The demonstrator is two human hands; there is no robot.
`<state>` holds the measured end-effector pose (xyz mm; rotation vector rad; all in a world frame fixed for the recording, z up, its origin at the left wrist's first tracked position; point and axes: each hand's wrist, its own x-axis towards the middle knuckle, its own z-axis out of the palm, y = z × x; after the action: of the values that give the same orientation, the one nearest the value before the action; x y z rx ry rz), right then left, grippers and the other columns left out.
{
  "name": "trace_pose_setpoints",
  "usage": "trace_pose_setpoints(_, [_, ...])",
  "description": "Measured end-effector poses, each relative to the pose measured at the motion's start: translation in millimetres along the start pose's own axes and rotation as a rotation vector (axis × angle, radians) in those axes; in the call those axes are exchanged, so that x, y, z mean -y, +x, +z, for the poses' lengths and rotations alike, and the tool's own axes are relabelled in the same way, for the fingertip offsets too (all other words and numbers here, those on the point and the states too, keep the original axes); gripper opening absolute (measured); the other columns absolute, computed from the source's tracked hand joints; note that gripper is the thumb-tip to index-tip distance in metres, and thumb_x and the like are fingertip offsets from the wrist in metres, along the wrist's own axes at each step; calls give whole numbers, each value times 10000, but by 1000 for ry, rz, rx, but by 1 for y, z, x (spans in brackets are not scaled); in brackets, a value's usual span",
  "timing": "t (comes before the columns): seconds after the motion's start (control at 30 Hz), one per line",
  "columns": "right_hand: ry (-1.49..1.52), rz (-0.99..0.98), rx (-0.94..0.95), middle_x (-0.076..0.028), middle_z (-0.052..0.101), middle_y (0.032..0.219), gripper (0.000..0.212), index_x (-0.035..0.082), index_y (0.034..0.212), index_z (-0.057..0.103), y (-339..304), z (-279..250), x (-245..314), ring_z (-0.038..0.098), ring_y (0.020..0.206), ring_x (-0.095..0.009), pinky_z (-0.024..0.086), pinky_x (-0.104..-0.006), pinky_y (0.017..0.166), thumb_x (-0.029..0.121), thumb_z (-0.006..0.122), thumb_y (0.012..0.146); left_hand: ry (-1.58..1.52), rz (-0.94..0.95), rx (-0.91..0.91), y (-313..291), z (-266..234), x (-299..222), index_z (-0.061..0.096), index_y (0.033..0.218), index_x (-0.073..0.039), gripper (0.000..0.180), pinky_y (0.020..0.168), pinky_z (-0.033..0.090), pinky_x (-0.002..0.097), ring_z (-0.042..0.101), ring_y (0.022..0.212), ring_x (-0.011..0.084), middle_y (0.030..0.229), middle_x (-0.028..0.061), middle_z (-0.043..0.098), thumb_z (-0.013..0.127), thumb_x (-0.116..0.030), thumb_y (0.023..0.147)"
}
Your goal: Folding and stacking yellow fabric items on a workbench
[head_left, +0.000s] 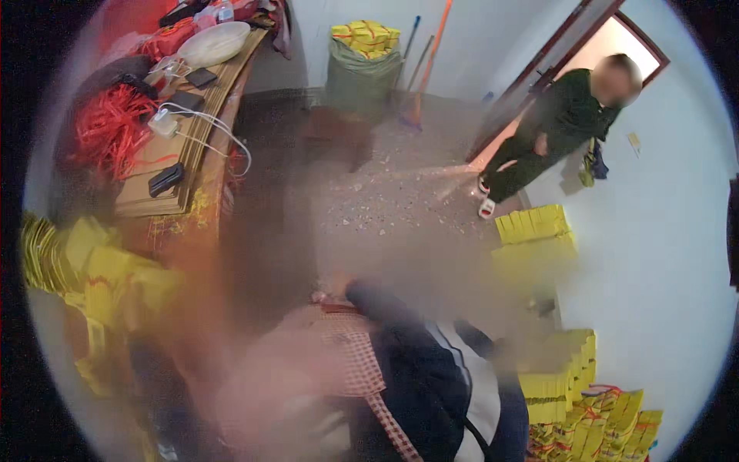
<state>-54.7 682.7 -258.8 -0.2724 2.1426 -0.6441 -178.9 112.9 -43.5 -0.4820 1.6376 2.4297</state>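
Observation:
A haze covers the middle and lower left of the head view. My right arm, in a dark navy sleeve [392, 308] with white stripes, reaches across my front. Past its cuff a blurred patch of skin shows, which looks like my right hand [332, 288]. Its fingers are smeared, and I cannot make out anything in them. It is close to the top of my pink apron [327, 327], which has a red-and-white checked strap [362, 366]. I cannot make out my left hand.
A table at left holds stacked cardboard [154, 200], a charger [163, 123], a black case [165, 179] and red plastic strips [112, 127]. Folded yellow paper bundles [535, 223] stand along the right wall. A person [546, 123] stands by the doorway. A full sack [362, 77] and brooms [431, 65] are behind.

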Motion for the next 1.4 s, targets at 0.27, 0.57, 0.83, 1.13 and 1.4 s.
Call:
trace_pose_setpoints(0.27, [-103, 442, -397, -235, 631, 907, 389, 21, 915, 649, -71, 129, -60, 620, 850, -360, 499, -445, 724, 332, 681, 685, -302, 185, -115, -65, -7, 6, 493, 1189, -44, 348, 904, 460, 391, 541, 1066, 225, 1150, 94, 569, 524, -247, 909])
trace_pose_setpoints(0.57, [-203, 420, -246, -226, 602, 1056, 438, 30, 1048, 597, -22, 110, -65, 599, 918, -383, 488, -456, 797, 257, 684, 684, -178, 138, -214, -92, 79, -31, 544, 911, -111, 233, 503, 388, 202, 446, 535, 73, 689, -40, 526, 489, -336, 932])
trace_pose_setpoints(0.83, [-243, 352, -215, -234, 601, 1051, 418, 15, 1126, 554, -44, 67, 1, 591, 942, -383, 483, -425, 823, 188, 590, 747, -71, 220, -299, -151, 26, 7, 544, 1037, -90, 274, 604, 444, 211, 537, 679, 78, 787, -32, 537, 520, -334, 916])
trace_pose_setpoints(1.13, [-330, 172, -424, -232, 599, 1061, 418, 14, 1148, 544, -4, 82, -21, 585, 958, -379, 475, -410, 838, 185, 559, 767, 49, 235, -464, -206, 16, 27, 459, 1179, -46, 337, 654, 455, 213, 572, 786, 99, 991, 32, 558, 553, -216, 905])
trace_pose_setpoints(1.4, [68, -198, -802, -206, 589, 1062, 384, -11, 1180, 511, -40, -8, 138, 566, 968, -341, 446, -379, 863, 129, 487, 823, 35, 274, -627, -292, 48, 39, 456, 1178, -27, 343, 713, 465, 220, 576, 817, 123, 978, 57, 558, 576, -154, 884])
